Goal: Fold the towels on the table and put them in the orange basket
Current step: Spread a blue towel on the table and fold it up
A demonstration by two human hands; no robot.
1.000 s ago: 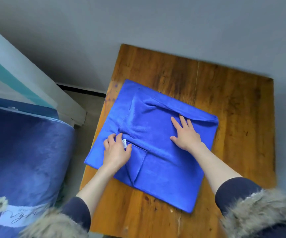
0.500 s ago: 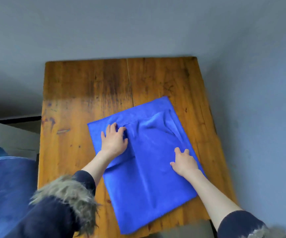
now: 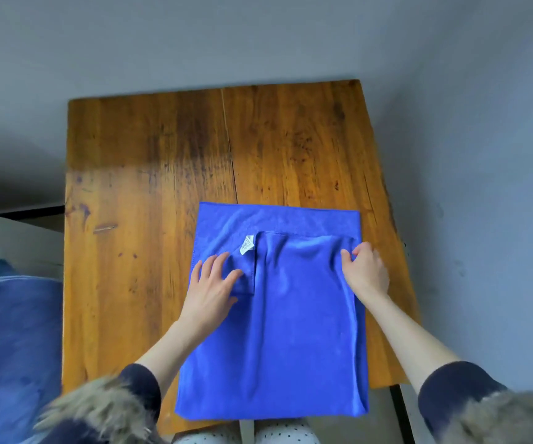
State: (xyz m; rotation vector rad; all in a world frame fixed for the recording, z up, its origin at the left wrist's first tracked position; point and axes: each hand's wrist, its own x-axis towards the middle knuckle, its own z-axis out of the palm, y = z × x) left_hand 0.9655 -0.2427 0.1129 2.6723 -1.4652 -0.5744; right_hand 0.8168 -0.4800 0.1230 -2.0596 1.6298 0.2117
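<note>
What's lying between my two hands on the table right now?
In the head view, only the blue towel spans the gap between the left hand and right hand, with its white tag near the left fingers.

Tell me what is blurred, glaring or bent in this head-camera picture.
Head view: fur cuffs at the bottom edge are blurred; a pale sheen lies on the table at left; table edges splay from wide-angle distortion; the blue towel and white tag are sharp.

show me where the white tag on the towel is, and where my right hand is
white tag [image 3: 246,245], head view: middle of the small label near the towel's far-left flap.
right hand [image 3: 366,271], head view: back of the hand, at the blue towel's [image 3: 291,347] right edge.
</note>
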